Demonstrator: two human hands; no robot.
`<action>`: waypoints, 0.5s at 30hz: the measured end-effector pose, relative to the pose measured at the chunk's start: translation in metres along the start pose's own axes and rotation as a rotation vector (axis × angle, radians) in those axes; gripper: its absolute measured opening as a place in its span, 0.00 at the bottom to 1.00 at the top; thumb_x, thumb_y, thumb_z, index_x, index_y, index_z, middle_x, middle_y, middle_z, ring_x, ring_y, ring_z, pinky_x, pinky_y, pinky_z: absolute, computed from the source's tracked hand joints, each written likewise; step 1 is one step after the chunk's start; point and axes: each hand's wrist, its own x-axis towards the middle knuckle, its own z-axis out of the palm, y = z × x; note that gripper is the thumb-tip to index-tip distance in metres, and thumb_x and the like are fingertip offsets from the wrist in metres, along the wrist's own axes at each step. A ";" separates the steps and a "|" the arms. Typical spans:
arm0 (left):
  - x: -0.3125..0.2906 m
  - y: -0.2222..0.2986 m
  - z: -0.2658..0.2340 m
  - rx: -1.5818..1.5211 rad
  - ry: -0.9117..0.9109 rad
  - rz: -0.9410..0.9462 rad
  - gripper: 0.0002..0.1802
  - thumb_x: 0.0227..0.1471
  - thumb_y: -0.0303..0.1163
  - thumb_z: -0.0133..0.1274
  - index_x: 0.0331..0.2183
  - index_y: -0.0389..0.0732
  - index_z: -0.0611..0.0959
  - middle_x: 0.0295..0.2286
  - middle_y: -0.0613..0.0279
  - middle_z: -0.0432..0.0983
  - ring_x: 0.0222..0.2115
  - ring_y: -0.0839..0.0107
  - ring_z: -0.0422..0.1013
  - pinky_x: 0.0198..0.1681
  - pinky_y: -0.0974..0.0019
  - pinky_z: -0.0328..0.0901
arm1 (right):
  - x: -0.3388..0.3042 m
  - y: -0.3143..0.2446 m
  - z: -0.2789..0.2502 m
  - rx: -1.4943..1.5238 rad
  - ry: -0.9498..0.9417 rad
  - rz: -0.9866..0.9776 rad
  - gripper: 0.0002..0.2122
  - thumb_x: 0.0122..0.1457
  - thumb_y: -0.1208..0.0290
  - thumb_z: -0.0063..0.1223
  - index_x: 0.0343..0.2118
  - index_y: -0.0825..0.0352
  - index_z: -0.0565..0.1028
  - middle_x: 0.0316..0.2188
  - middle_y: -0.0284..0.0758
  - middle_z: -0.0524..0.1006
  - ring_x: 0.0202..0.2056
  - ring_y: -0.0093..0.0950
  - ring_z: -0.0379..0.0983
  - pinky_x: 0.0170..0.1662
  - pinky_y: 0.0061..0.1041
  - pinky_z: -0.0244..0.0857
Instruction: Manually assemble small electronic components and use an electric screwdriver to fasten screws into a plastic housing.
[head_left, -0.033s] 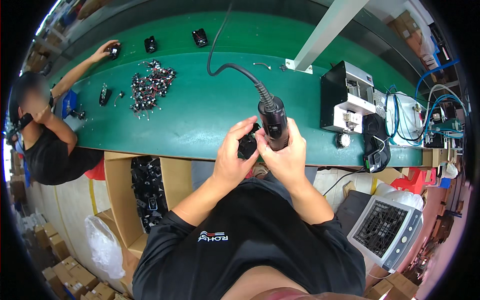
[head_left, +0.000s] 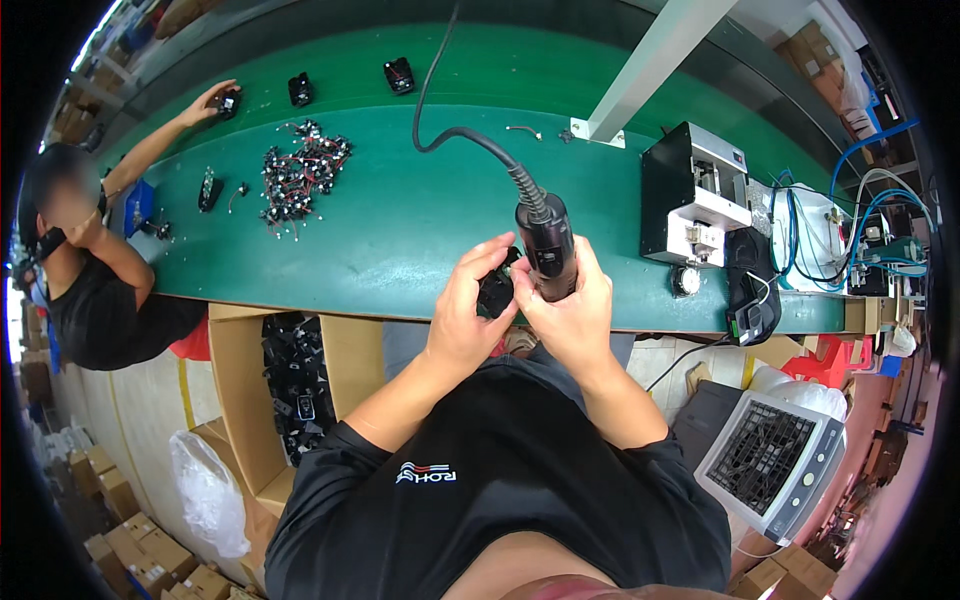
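Note:
My left hand curls around a small black plastic housing, just above the front edge of the green bench. Closed on the black body of a corded electric screwdriver is my right hand; its thumb and fingertips also reach the housing's right side. The tool stands nearly upright with its cord rising from the top, and its tip is hidden behind my fingers. On the bench to the left lies a pile of small parts with red and black wires.
A person at the left reaches to a black housing. Two more housings lie on the far green strip. At right stand a black-and-silver machine and a metal post. A cardboard box of black parts sits below the bench.

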 end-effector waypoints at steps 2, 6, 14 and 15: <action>0.001 0.001 0.001 0.008 -0.016 0.012 0.37 0.38 0.16 0.66 0.51 0.37 0.70 0.53 0.47 0.71 0.54 0.51 0.69 0.55 0.56 0.67 | 0.000 0.003 -0.003 -0.011 -0.022 0.007 0.15 0.51 0.82 0.62 0.42 0.71 0.72 0.30 0.33 0.81 0.32 0.17 0.77 0.38 0.20 0.72; 0.003 0.004 0.005 0.030 -0.008 0.007 0.36 0.37 0.15 0.66 0.50 0.37 0.70 0.53 0.46 0.70 0.53 0.50 0.69 0.55 0.56 0.67 | 0.001 0.006 -0.004 0.032 -0.008 0.025 0.16 0.51 0.82 0.61 0.43 0.71 0.72 0.30 0.32 0.81 0.32 0.17 0.77 0.37 0.19 0.72; 0.004 -0.005 0.006 0.197 -0.093 0.018 0.32 0.38 0.16 0.65 0.48 0.36 0.73 0.47 0.47 0.68 0.45 0.51 0.72 0.50 0.59 0.69 | 0.004 0.012 -0.024 -0.286 -0.078 -0.115 0.21 0.44 0.74 0.70 0.42 0.70 0.73 0.31 0.39 0.75 0.30 0.35 0.76 0.35 0.30 0.70; 0.005 -0.012 0.005 0.169 -0.090 -0.024 0.33 0.40 0.17 0.65 0.49 0.36 0.71 0.47 0.48 0.67 0.44 0.55 0.72 0.49 0.62 0.69 | 0.003 0.014 -0.034 -0.316 -0.081 -0.068 0.23 0.41 0.72 0.73 0.40 0.70 0.73 0.33 0.40 0.73 0.31 0.35 0.74 0.36 0.32 0.69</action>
